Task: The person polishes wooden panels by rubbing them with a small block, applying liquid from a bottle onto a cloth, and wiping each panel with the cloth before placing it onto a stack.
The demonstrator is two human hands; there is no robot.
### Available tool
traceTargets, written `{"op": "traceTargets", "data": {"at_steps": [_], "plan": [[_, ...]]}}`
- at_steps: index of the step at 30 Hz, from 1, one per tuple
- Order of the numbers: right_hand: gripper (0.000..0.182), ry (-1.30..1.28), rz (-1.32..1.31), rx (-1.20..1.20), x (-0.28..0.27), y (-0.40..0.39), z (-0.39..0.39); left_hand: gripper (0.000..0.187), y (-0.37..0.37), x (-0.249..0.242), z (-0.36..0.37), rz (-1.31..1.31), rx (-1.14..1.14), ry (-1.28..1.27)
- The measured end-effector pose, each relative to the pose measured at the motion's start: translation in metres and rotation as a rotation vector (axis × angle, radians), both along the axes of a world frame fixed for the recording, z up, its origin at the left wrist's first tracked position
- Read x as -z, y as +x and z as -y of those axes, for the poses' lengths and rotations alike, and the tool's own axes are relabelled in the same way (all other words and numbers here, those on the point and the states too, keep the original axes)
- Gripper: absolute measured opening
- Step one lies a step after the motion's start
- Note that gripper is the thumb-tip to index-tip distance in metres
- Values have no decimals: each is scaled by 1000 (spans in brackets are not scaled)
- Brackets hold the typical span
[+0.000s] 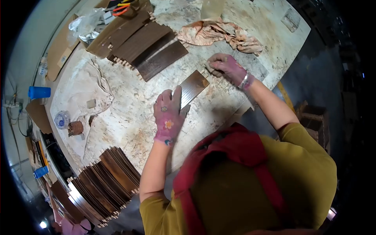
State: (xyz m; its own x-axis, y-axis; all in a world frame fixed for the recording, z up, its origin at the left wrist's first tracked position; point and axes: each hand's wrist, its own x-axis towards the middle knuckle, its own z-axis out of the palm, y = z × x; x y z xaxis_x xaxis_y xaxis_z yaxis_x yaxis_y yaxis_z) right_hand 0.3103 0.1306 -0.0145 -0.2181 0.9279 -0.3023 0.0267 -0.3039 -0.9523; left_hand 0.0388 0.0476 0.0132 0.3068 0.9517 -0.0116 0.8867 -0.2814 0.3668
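Note:
On the worktable lies a dark brown wooden slat [194,89] with a glossy top and a lighter patch near its far end. My left hand [169,114], in a pink flowered glove with greyish fingers, holds the slat's near end between thumb and fingers. Just beyond the far end is my right hand [229,69], gloved the same way, its fingers curled together and apart from the slat. Whatever those fingers hold, if anything, is hidden.
Dark slats with pale end pegs lie at the back [145,43]; another stack of slats [105,182] stands front left. A stained rag [219,34] lies behind my right hand. A pale cloth [84,88], a clear bottle [62,119] and a blue cup [39,92] are left.

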Motion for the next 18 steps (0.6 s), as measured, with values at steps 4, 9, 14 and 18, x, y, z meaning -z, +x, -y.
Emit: {"op": "traceTargets", "data": {"at_steps": [4, 9, 14, 18], "plan": [[28, 143, 245, -86, -3, -15, -1, 64, 2, 10, 19, 64, -10, 78], [25, 265, 423, -139, 2, -28, -1, 64, 3, 12, 21, 85, -29, 127], [22, 454, 651, -141, 11, -29, 2, 63, 4, 9, 20, 48, -57, 61], [21, 216, 629, -218, -16, -18, 36, 63, 5, 9, 21, 43, -74, 38]]}}
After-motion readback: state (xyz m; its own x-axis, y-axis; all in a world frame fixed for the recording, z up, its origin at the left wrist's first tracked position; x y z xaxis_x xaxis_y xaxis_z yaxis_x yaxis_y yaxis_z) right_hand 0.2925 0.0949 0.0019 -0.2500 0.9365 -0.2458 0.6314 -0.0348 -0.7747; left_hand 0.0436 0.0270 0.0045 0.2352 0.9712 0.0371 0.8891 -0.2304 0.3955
